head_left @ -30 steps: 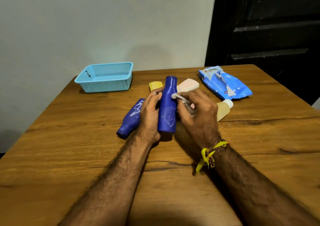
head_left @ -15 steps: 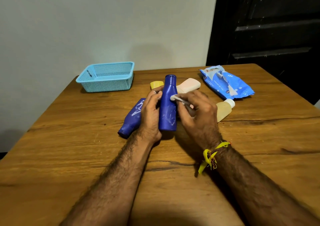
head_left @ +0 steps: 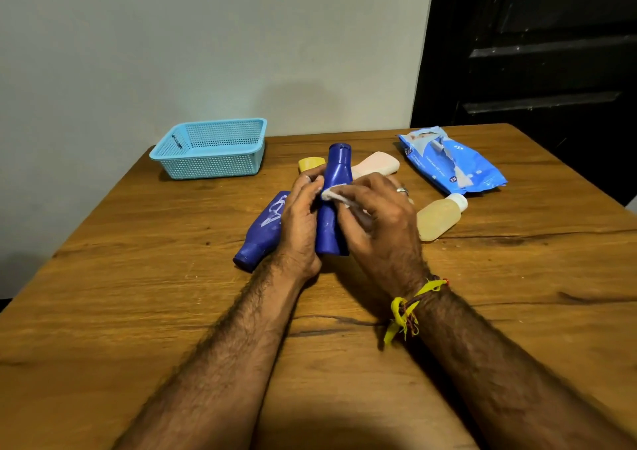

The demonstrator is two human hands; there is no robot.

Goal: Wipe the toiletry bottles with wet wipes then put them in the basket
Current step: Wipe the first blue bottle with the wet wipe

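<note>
A dark blue bottle (head_left: 332, 191) stands upright at the table's middle, and my left hand (head_left: 299, 224) grips its left side. My right hand (head_left: 377, 222) pinches a white wet wipe (head_left: 336, 196) and presses it across the bottle's front, just below the neck. A second dark blue bottle (head_left: 263, 230) lies on its side to the left of my left hand. Behind the hands lie a yellow bottle (head_left: 311, 163) and a pale pink bottle (head_left: 377, 163). A pale yellow bottle with a white cap (head_left: 439, 217) lies to the right. The light blue basket (head_left: 210, 165) sits at the back left, with nothing visible inside.
A blue wet wipes pack (head_left: 451, 162) lies at the back right with a wipe sticking out. The wooden table (head_left: 138, 311) ends at a wall behind and a dark door stands to the right.
My right hand has slid the wipe from the bottle's right side across its front toward my left hand. The bottle stays upright in my left hand.
</note>
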